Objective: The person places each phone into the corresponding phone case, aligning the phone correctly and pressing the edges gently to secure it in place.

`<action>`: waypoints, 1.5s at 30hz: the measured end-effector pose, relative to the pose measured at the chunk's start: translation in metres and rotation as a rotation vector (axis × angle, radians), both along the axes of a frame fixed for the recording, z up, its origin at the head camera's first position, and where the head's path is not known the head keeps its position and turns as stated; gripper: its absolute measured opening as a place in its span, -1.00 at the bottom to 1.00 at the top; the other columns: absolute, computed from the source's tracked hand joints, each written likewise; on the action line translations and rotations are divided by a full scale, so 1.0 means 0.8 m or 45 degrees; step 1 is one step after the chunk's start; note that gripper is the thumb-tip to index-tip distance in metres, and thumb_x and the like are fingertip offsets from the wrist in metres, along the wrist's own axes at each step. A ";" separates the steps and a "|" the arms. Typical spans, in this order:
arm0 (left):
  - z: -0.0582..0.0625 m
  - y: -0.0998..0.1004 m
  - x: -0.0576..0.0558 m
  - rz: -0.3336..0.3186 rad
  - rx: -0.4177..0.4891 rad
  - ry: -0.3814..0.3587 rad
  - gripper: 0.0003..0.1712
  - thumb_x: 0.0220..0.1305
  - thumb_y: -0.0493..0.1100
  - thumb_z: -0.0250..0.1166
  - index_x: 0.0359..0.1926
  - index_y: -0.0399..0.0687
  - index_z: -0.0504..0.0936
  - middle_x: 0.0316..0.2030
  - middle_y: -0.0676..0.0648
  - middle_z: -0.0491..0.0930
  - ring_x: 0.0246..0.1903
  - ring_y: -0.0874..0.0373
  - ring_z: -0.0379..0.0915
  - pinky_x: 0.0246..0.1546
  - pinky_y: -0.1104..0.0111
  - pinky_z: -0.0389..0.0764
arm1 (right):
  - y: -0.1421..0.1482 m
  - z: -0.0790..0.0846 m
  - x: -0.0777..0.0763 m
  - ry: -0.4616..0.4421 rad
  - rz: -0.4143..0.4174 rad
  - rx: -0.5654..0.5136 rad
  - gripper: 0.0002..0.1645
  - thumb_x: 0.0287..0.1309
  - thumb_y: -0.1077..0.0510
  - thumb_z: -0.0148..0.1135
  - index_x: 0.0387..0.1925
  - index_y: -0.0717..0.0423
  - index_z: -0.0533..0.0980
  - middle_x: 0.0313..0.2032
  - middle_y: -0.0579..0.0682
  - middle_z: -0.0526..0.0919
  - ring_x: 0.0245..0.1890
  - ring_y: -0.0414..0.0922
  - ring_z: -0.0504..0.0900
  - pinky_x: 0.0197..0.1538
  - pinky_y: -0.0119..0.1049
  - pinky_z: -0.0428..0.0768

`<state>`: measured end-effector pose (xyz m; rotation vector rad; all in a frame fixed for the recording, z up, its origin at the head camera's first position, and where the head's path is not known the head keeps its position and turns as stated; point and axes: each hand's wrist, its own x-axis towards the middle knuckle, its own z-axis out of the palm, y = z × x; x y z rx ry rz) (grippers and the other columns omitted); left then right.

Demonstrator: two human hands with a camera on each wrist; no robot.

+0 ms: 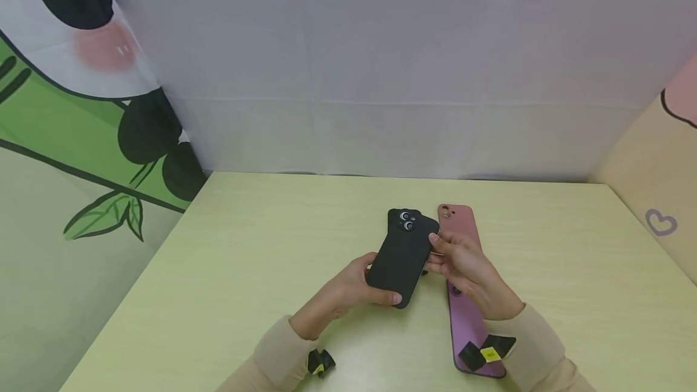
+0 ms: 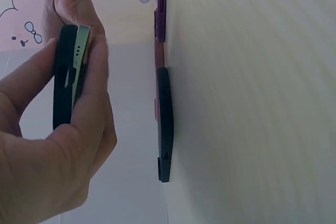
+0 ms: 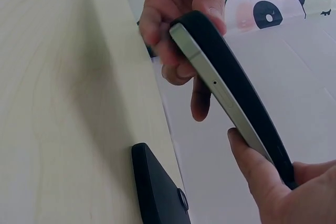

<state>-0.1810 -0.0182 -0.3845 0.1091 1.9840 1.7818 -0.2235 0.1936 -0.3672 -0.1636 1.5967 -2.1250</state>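
A phone in a black case (image 1: 400,265) is held up above the table, its camera side facing the head view. My left hand (image 1: 354,286) grips the lower end, thumb across the back. My right hand (image 1: 463,265) pinches the upper right corner between thumb and fingers. In the right wrist view the phone's pale silver-green side (image 3: 210,77) shows beside the case wall (image 3: 236,80), standing partly out of it. The left wrist view shows that edge too. Behind the held phone lies another black phone (image 2: 166,124), mostly hidden in the head view.
A pink phone (image 1: 463,218) lies farther back on the table (image 1: 261,247), partly covered by the right hand. Nearer, beneath the right wrist, is a purple phone (image 1: 468,319). A white curtain (image 1: 381,77) hangs behind the table, and printed walls stand at both sides.
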 end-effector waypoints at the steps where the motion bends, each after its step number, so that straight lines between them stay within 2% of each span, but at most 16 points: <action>1: 0.000 0.000 0.001 -0.003 0.011 -0.005 -0.25 -0.15 -0.37 0.42 0.12 -0.27 0.30 -0.21 -0.18 0.51 -0.31 0.13 0.48 -0.26 0.39 0.50 | -0.001 0.000 0.001 0.005 0.003 0.001 -0.44 0.38 0.25 -0.24 0.24 0.58 -0.02 -0.27 -0.10 0.65 -0.18 -0.18 0.65 -0.10 -0.21 0.58; 7: -0.002 -0.003 0.005 -0.021 0.065 -0.010 -0.27 -0.13 -0.42 0.39 0.11 -0.31 0.26 -0.17 -0.18 0.50 -0.28 0.14 0.47 -0.24 0.36 0.55 | -0.004 -0.003 0.005 -0.018 0.003 -0.018 -0.43 0.38 0.24 -0.22 0.24 0.58 -0.01 -0.27 -0.09 0.66 -0.19 -0.17 0.65 -0.10 -0.21 0.59; 14: -0.003 -0.008 0.009 -0.035 0.051 0.012 -0.23 -0.15 -0.46 0.39 0.13 -0.33 0.23 -0.16 -0.19 0.48 -0.27 0.14 0.45 -0.24 0.37 0.54 | -0.007 -0.004 0.008 -0.120 -0.001 -0.047 -0.55 0.35 0.15 -0.11 0.12 0.41 0.17 -0.30 -0.05 0.68 -0.21 -0.14 0.66 -0.12 -0.20 0.60; 18: -0.001 -0.012 0.011 -0.076 0.071 0.004 -0.24 -0.16 -0.49 0.38 0.12 -0.30 0.25 -0.16 -0.21 0.46 -0.27 0.11 0.47 -0.27 0.30 0.60 | -0.005 -0.002 0.009 -0.147 0.002 0.060 -0.47 0.32 0.01 -0.04 0.09 0.37 0.24 -0.31 -0.03 0.69 -0.23 -0.12 0.67 -0.12 -0.20 0.60; 21: 0.000 -0.016 0.010 -0.075 -0.012 0.016 -0.21 -0.18 -0.43 0.42 0.13 -0.24 0.27 -0.17 -0.20 0.47 -0.25 0.09 0.46 -0.25 0.32 0.56 | -0.001 0.000 0.009 -0.118 0.019 0.142 -0.45 0.29 -0.06 -0.01 0.05 0.34 0.30 -0.33 -0.04 0.70 -0.27 -0.12 0.69 -0.14 -0.21 0.61; 25: 0.000 -0.022 0.008 -0.036 -0.107 0.032 -0.17 -0.20 -0.35 0.47 0.15 -0.19 0.29 -0.18 -0.21 0.48 -0.25 0.08 0.47 -0.23 0.35 0.47 | 0.004 0.001 0.011 -0.094 0.018 0.110 -0.61 0.29 -0.01 0.00 -0.04 0.22 0.39 -0.34 -0.04 0.71 -0.30 -0.13 0.70 -0.16 -0.22 0.61; 30: -0.004 -0.026 0.007 0.060 -0.051 -0.002 -0.18 -0.16 -0.33 0.45 0.16 -0.24 0.26 -0.13 -0.24 0.53 -0.23 0.07 0.51 -0.19 0.33 0.49 | 0.005 0.001 0.013 -0.114 -0.022 0.005 -0.75 0.30 0.06 0.00 -0.12 0.13 0.44 -0.33 -0.03 0.71 -0.27 -0.12 0.69 -0.14 -0.22 0.60; 34: -0.004 -0.027 0.008 0.120 -0.013 -0.029 -0.25 -0.09 -0.35 0.41 0.13 -0.37 0.24 -0.15 -0.30 0.59 -0.22 0.08 0.56 -0.12 0.29 0.51 | 0.004 0.000 0.016 -0.103 -0.045 -0.027 -0.71 0.32 0.10 -0.03 -0.06 0.21 0.38 -0.33 -0.02 0.71 -0.27 -0.11 0.69 -0.13 -0.21 0.60; 40: -0.005 -0.029 0.009 0.083 0.058 -0.039 -0.39 0.11 -0.30 0.29 0.12 -0.49 0.26 -0.02 -0.33 0.54 -0.02 0.04 0.49 0.10 0.19 0.41 | 0.001 0.001 0.021 -0.098 -0.085 -0.068 -0.49 0.33 0.14 -0.07 0.16 0.42 0.16 -0.29 -0.02 0.71 -0.24 -0.10 0.69 -0.11 -0.20 0.59; 45: -0.005 -0.030 0.009 0.065 0.173 -0.075 -0.45 0.22 -0.27 0.19 0.15 -0.46 0.23 -0.05 -0.36 0.54 -0.11 0.06 0.56 0.03 0.26 0.49 | 0.000 0.002 0.024 -0.121 -0.128 -0.139 -0.32 0.34 0.14 -0.08 0.30 0.43 -0.07 -0.25 -0.04 0.70 -0.19 -0.12 0.67 -0.07 -0.21 0.58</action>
